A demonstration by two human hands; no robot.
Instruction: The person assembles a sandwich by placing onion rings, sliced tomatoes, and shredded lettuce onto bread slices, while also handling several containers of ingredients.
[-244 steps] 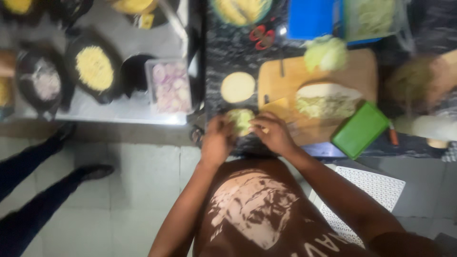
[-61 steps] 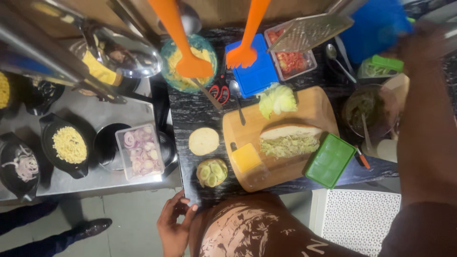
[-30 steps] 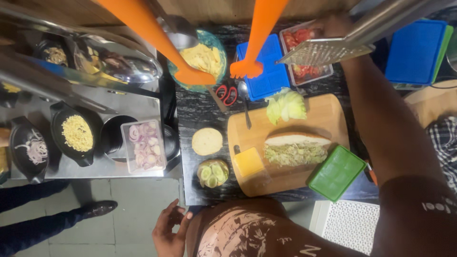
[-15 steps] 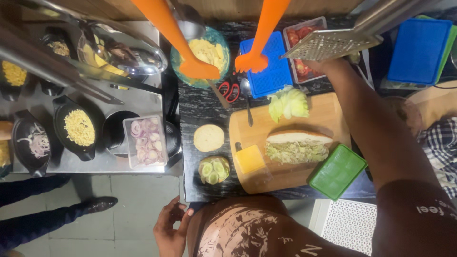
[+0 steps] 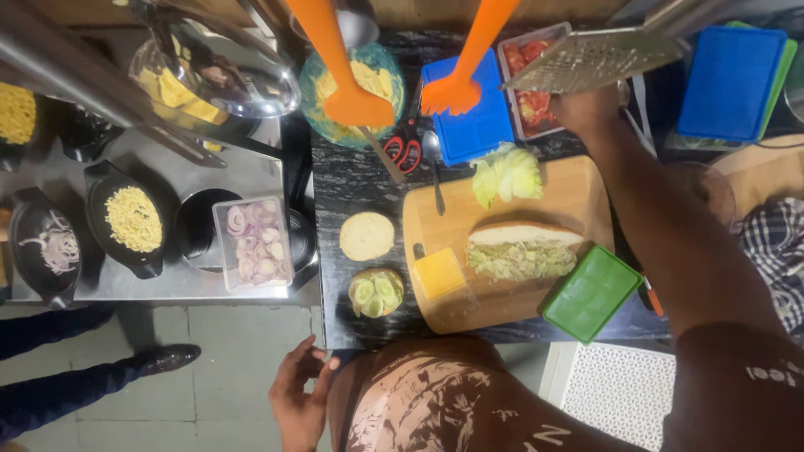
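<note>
Head view only.

Right hand is extended to the far edge of the counter, at about 1 o'clock from the cutting board. It sits at the near rim of the clear tub of chopped tomato and right under the metal grater. The fingers are hidden behind the grater's edge, so I cannot tell whether it grips the grater, the tub or nothing. The grater's long axis runs roughly 8 to 2 o'clock, tilted, and it overlaps the tomato tub.

Left hand hangs off the counter at the body's side, low at 7 o'clock from the board — fingers loosely spread, holding nothing.

The right hand is the nearer one by far; the left is well apart from everything on the counter.

Around the board:
- open bread roll with shredded green filling lies across the middle, long axis 9 to 3
- lettuce leaves at its 12 o'clock
- cheese slice at the board's near-left corner
- green lid at the near-right corner

Left of the board: a plain bun half, and a second bun half topped with cucumber slices just nearer the body.

A tub of sliced red onion sits on the steel table further left.
</note>
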